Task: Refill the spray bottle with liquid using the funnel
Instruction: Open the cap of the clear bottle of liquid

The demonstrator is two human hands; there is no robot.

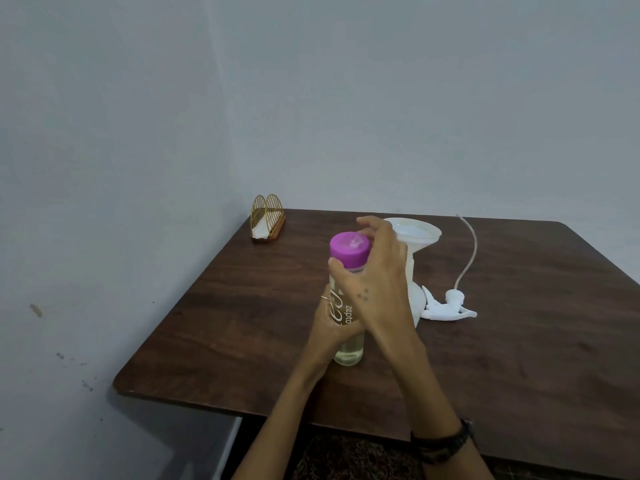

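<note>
Dark wood bench [485,375]; we see left hand [332,323] gripping clear bottle [348,351], right hand [377,275] fingers curled on purple cap [348,252]; funnel [415,233] behind.

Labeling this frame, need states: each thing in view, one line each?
Refill bottle: upright, part full, left hand holds its body.
Purple cap: on, right hand grips it.
Funnel: seated in white spray bottle.
Spray head: off, lying on table.
</note>
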